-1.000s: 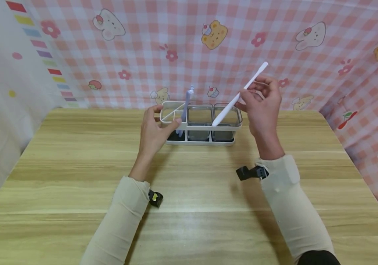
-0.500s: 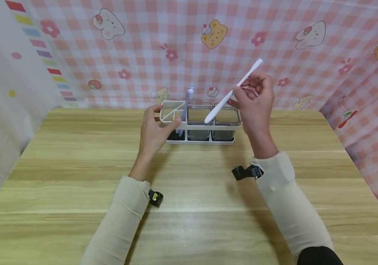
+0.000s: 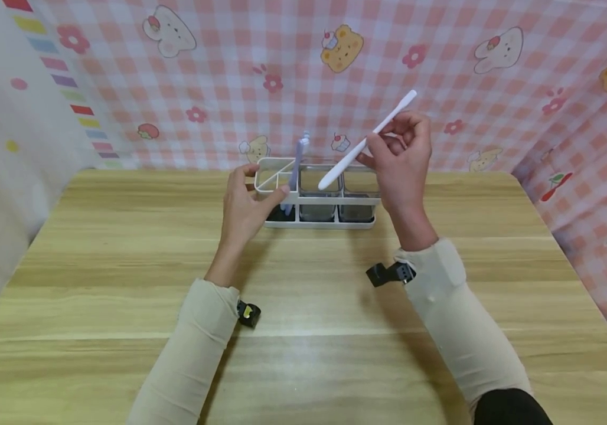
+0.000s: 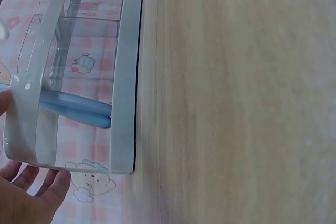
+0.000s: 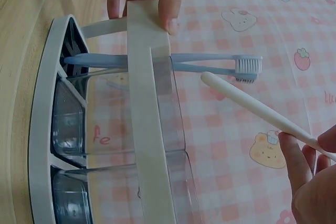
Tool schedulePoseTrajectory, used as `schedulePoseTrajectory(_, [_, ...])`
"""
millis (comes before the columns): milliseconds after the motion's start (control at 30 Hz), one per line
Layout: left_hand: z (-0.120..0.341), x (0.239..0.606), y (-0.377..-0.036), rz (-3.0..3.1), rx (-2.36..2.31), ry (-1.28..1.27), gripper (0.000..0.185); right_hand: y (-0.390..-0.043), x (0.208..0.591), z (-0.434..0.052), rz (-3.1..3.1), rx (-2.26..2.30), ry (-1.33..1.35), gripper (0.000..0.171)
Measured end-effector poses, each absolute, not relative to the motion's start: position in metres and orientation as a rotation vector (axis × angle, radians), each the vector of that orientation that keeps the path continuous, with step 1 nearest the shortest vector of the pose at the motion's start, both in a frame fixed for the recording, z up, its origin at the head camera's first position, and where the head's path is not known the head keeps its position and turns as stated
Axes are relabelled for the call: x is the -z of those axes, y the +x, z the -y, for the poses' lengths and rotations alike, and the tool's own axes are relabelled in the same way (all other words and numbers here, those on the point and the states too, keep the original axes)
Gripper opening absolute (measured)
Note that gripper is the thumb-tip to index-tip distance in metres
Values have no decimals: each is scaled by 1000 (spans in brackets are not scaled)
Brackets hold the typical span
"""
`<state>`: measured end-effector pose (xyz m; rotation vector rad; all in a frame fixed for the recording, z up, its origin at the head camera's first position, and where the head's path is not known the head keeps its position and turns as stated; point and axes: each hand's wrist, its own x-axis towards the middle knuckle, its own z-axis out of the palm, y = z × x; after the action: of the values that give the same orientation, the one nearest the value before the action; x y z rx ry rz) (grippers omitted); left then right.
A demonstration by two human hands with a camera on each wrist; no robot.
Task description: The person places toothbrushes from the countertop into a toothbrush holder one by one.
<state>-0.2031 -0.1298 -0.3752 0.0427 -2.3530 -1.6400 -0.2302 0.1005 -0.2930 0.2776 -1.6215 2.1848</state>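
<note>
In the head view, a white toothbrush holder [image 3: 325, 201] stands on the table near the curtain. My left hand [image 3: 247, 206] grips its left end, thumb on the front of the upper rim and fingers at the outer side. Two blue-toned toothbrushes [image 5: 210, 57] lean in the left section, bristle heads up, as the right wrist view shows. My right hand [image 3: 403, 159] pinches a slim white toothbrush [image 3: 353, 154] at mid-length, tilted with its rounded handle end [image 5: 212, 80] down and left, above the holder's middle. Its bristles are out of sight.
Two clear cups [image 3: 318, 208] sit in the holder's middle and right sections. Behind the wooden table [image 3: 303, 354] hangs a pink checked curtain [image 3: 293, 65] with cartoon prints. A white curtain [image 3: 11, 159] borders the left side.
My right hand has moved left with the white toothbrush, so its lower end shifts from over the right cup to over the middle one. My left hand keeps its grip on the holder.
</note>
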Motion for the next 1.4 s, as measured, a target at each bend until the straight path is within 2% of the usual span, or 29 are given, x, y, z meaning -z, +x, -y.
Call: schedulePoseTrajectory(1400, [131, 376, -205, 2355, 1629, 57, 72, -231, 307, -58, 1686, -2021, 480, 31])
